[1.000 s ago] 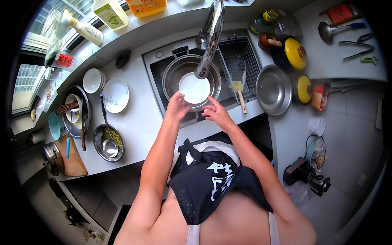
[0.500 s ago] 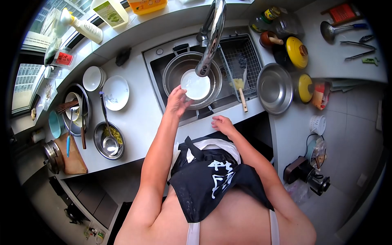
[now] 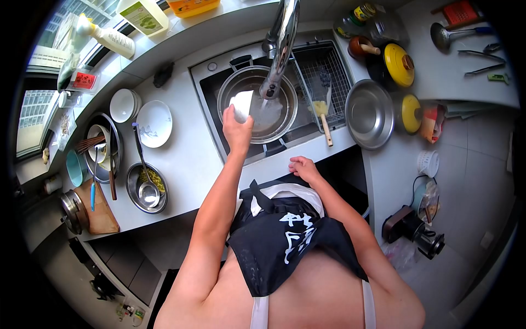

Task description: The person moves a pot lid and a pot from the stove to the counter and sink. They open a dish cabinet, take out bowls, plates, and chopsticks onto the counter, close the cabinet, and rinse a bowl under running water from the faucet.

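My left hand (image 3: pixel 237 131) grips a white bowl (image 3: pixel 241 106), tilted on its side over the left part of a metal pot (image 3: pixel 223 109) in the sink. Water runs from the faucet (image 3: pixel 280 60) into the pot, where the surface looks cloudy and splashing. Near the counter's front edge, to the right of the pot, my right hand (image 3: pixel 304 168) hovers with its fingers curled together; whether anything is inside them is too small to tell.
Right of the pot, a wire basket (image 3: pixel 339 82) holds a wooden-handled brush (image 3: pixel 326 130). Beside the sink sits a steel basin (image 3: pixel 370 114). A plate (image 3: pixel 154 124), stacked bowls (image 3: pixel 123 106) and a food bowl with ladle (image 3: pixel 148 189) lie left.
The white bowl has moved left and tipped from facing up under the faucet onto its side. Water now shows running into the pot. My right hand let go and drew back toward the counter edge.
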The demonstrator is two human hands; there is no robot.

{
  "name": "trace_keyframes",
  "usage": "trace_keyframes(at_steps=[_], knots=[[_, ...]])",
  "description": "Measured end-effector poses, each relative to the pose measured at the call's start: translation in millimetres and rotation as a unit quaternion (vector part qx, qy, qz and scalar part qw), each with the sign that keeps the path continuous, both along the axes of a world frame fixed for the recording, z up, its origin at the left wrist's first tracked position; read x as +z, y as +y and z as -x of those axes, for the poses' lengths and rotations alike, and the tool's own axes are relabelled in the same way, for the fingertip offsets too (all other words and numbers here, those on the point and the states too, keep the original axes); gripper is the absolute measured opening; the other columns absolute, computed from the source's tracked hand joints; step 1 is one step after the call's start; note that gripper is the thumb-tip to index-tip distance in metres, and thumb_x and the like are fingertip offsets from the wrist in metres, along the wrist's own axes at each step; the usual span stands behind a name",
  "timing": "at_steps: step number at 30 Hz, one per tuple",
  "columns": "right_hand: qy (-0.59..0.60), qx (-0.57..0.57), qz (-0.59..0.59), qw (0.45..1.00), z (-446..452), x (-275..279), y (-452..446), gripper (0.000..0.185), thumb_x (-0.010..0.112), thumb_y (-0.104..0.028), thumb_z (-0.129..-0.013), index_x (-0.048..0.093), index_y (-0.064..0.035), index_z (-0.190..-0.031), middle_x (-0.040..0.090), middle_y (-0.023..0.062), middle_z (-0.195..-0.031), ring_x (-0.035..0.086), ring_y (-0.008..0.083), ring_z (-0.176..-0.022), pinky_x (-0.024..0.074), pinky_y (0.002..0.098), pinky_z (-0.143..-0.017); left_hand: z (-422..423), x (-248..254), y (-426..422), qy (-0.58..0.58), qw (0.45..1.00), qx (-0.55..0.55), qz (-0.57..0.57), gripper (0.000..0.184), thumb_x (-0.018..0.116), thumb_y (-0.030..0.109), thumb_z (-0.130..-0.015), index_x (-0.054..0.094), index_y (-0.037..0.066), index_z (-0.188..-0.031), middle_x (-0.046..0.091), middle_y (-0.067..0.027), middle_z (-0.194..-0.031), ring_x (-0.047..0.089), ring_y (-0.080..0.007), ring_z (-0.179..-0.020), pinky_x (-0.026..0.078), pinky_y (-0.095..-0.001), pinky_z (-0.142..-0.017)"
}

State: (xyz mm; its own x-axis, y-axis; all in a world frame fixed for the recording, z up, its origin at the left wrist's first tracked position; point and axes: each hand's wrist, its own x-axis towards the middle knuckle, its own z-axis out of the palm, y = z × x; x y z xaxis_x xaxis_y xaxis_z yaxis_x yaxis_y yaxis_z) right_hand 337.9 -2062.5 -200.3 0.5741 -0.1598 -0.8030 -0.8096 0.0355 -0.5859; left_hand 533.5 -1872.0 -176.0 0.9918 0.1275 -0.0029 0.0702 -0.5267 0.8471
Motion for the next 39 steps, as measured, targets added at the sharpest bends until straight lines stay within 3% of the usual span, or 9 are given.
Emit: trace_keyframes(at_steps=[1,5,7,8,10,11,13,16,39], knots=[[0.000,-0.001,0.000,1.000,0,-1,0,0.033,0.050,-0.011,-0.091,0.058,-0.0002,-0.122,0.068,0.0122,-0.103,0.066,0.0160,-0.087,0.0526,0.0271,-0.073,2,4,0,-0.095,0.991,-0.024,-0.088,0.064,0.076,0.009,-0.068,0.052,-0.004,-0.126,0.055,-0.0223,-0.124,0.055,-0.0403,-0.111,0.044,-0.0412,-0.099],[-0.012,0.012,0.017,1.000,4,-4,0,0.033,0.051,-0.011,-0.091,0.059,0.0007,-0.120,0.069,0.0128,-0.102,0.067,0.0161,-0.084,0.0532,0.0275,-0.071,1,12,7,-0.148,0.976,-0.052,-0.154,0.063,0.076,0.012,-0.069,0.053,-0.004,-0.125,0.054,-0.0225,-0.125,0.053,-0.0408,-0.113,0.044,-0.0405,-0.099],[-0.018,0.019,0.023,0.999,4,-7,0,0.032,0.051,-0.011,-0.091,0.059,0.0010,-0.120,0.069,0.0130,-0.101,0.067,0.0161,-0.084,0.0535,0.0279,-0.070,-4,12,8,-0.082,0.995,-0.050,0.001,0.062,0.075,0.012,-0.073,0.051,-0.003,-0.128,0.056,-0.0183,-0.124,0.056,-0.0362,-0.110,0.045,-0.0390,-0.096],[-0.017,0.020,0.026,0.999,5,-8,0,0.032,0.051,-0.011,-0.091,0.059,0.0011,-0.119,0.069,0.0132,-0.101,0.067,0.0164,-0.084,0.0536,0.0281,-0.070,-7,-6,7,0.035,0.989,0.006,0.147,0.062,0.075,0.012,-0.075,0.050,-0.002,-0.129,0.057,-0.0157,-0.122,0.057,-0.0332,-0.109,0.046,-0.0403,-0.094],[-0.017,0.022,0.028,0.999,6,-9,0,0.032,0.051,-0.011,-0.091,0.059,0.0012,-0.119,0.069,0.0134,-0.101,0.067,0.0166,-0.084,0.0538,0.0284,-0.070,-11,11,9,0.277,0.857,0.093,0.424,0.061,0.074,0.014,-0.080,0.047,0.000,-0.133,0.056,-0.0107,-0.122,0.055,-0.0261,-0.110,0.047,-0.0475,-0.093],[-0.016,0.024,0.030,0.999,6,-9,0,0.032,0.051,-0.011,-0.091,0.059,0.0011,-0.120,0.069,0.0134,-0.101,0.067,0.0168,-0.084,0.0538,0.0284,-0.070,-15,-20,15,0.321,0.820,0.120,0.458,0.046,0.073,0.016,-0.081,0.054,0.007,-0.122,0.061,-0.0053,-0.112,0.056,-0.0193,-0.105,0.053,-0.0475,-0.084],[-0.014,0.026,0.032,0.999,6,-9,0,0.033,0.051,-0.011,-0.091,0.059,0.0009,-0.120,0.069,0.0135,-0.101,0.067,0.0170,-0.085,0.0539,0.0285,-0.070,-10,-20,21,0.373,0.743,0.102,0.546,0.047,0.072,0.015,-0.080,0.053,0.006,-0.121,0.057,-0.0086,-0.117,0.053,-0.0231,-0.112,0.049,-0.0503,-0.095],[-0.014,0.028,0.037,0.999,8,-8,0,0.033,0.052,-0.012,-0.091,0.059,0.0006,-0.120,0.069,0.0136,-0.102,0.067,0.0174,-0.085,0.0539,0.0286,-0.071,-4,-16,20,0.401,0.702,0.091,0.581,0.046,0.069,0.013,-0.078,0.052,0.005,-0.120,0.054,-0.0115,-0.123,0.051,-0.0270,-0.117,0.043,-0.0532,-0.102],[-0.004,0.016,0.023,1.000,6,-9,2,0.033,0.052,-0.013,-0.090,0.060,0.0003,-0.119,0.069,0.0128,-0.102,0.067,0.0173,-0.085,0.0536,0.0289,-0.072,-8,13,11,0.405,0.683,0.089,0.602,0.043,0.062,0.013,-0.075,0.050,0.005,-0.116,0.056,-0.0117,-0.120,0.053,-0.0263,-0.114,0.040,-0.0558,-0.102]])
